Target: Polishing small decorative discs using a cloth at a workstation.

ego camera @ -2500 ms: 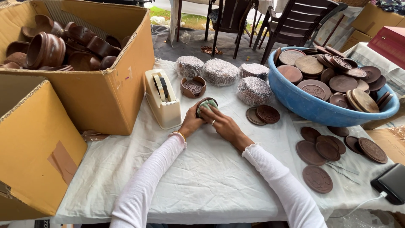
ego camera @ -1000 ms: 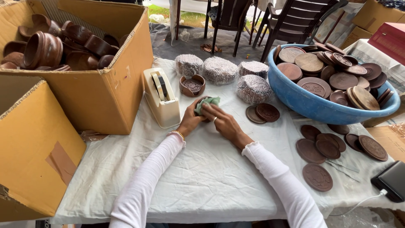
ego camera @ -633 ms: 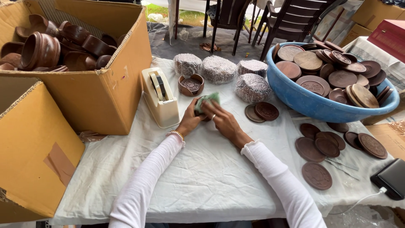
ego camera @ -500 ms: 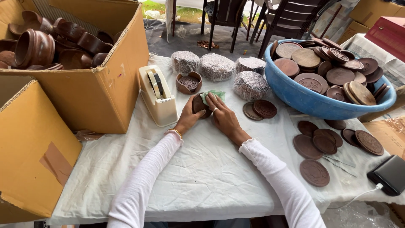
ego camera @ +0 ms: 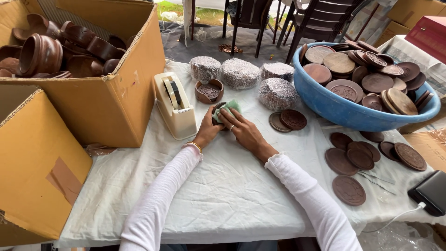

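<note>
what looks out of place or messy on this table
Little stands out. The brown wooden lids lie loose and overlapping on the white cloth beside the blue tub, rather than stacked. Both hands, left hand and right hand, hold a small wooden bowl with a green cloth.

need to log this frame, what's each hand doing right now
Left hand: closed around a small brown wooden bowl.
Right hand: pressing a green cloth into that bowl.

Seemingly an outdoor craft packing stall: wooden lids in a blue tub point(ego camera: 344, 111), cardboard boxes point(ego camera: 116, 102), tape dispenser point(ego camera: 175, 109).
</note>
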